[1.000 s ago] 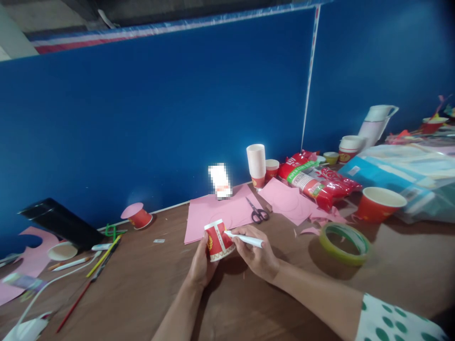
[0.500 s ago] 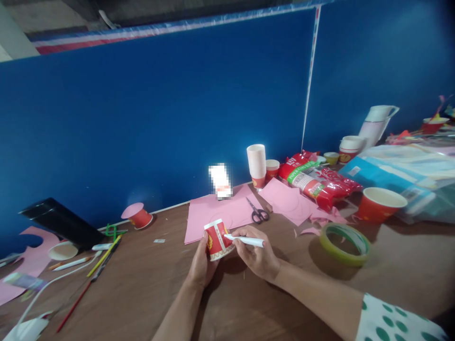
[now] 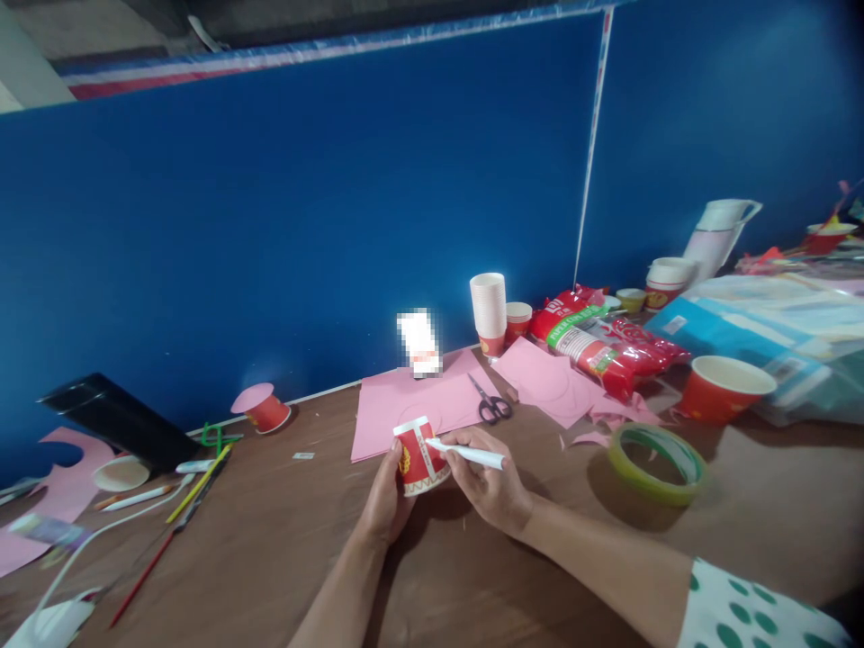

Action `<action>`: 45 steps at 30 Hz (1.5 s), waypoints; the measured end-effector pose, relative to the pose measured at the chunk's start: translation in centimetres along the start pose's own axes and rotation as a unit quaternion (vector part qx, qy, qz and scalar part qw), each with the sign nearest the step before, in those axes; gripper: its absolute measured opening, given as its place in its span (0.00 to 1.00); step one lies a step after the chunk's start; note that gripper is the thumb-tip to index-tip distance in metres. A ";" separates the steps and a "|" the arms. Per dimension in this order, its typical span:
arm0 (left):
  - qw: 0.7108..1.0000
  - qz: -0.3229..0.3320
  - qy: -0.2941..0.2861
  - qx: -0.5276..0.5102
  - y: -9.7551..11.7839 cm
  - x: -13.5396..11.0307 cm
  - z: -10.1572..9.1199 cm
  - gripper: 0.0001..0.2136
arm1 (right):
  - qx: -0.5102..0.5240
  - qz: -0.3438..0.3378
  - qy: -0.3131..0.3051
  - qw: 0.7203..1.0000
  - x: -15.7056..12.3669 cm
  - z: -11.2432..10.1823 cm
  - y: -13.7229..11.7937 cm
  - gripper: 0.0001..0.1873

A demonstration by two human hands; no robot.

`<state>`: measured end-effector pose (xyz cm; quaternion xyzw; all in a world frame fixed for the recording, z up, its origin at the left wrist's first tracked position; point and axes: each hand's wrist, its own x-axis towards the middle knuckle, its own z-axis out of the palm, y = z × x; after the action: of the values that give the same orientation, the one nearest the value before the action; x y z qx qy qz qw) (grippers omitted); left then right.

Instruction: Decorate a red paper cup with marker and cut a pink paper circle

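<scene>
My left hand [image 3: 383, 502] is wrapped round a small red paper cup [image 3: 417, 457] turned bottom-up and tilted, held just above the brown table [image 3: 270, 558]. My right hand [image 3: 487, 486] grips a white marker [image 3: 465, 454], and its tip touches the cup's side. A pink paper sheet [image 3: 418, 403] lies right behind the cup. Black-handled scissors [image 3: 489, 403] rest on that sheet's right edge.
A green tape roll [image 3: 656, 463] lies to the right, a red cup [image 3: 724, 389] beyond it. Stacked cups [image 3: 487, 313] and red packets [image 3: 594, 346] stand by the blue wall. On the left are an upturned cup [image 3: 262, 409], pencils [image 3: 195, 484] and a black tray [image 3: 114, 421].
The cup and both hands have shifted very slightly right; the marker tip stays on the cup. Otherwise nothing has moved.
</scene>
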<state>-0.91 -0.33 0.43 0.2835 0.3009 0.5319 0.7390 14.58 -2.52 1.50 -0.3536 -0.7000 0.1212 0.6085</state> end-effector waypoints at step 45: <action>1.000 0.008 -0.013 0.017 -0.3 0.1 -0.3 0.17 | 0.000 -0.013 -0.009 1.000 0.0 0.1 0.0 0.06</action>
<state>-0.92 -0.29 0.05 0.3053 0.2977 0.5292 0.7336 14.50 -2.55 1.48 -0.3436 -0.7102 0.1162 0.6034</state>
